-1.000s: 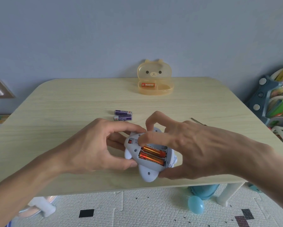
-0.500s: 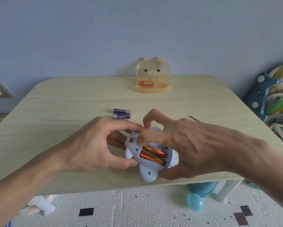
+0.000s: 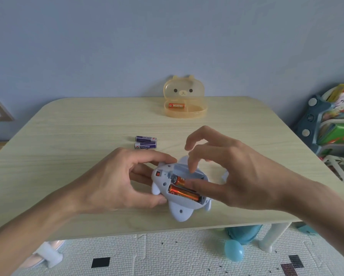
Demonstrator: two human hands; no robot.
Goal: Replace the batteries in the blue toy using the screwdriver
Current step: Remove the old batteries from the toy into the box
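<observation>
Orange batteries (image 3: 184, 193) sit in our open toy (image 3: 179, 196) near the table's (image 3: 67, 136) front edge; left hand (image 3: 115, 182) clamps it, right hand (image 3: 232, 174) fingers spread, seating one; cover remains.

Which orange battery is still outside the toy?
The orange battery in the bear-shaped box at the table's far edge; the other two orange ones sit inside the blue toy.

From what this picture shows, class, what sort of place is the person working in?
Probably a child's playroom at home: a foam puzzle mat covers the floor, a rack of picture books stands at the right, and the low table holds a bear-shaped box.
</observation>
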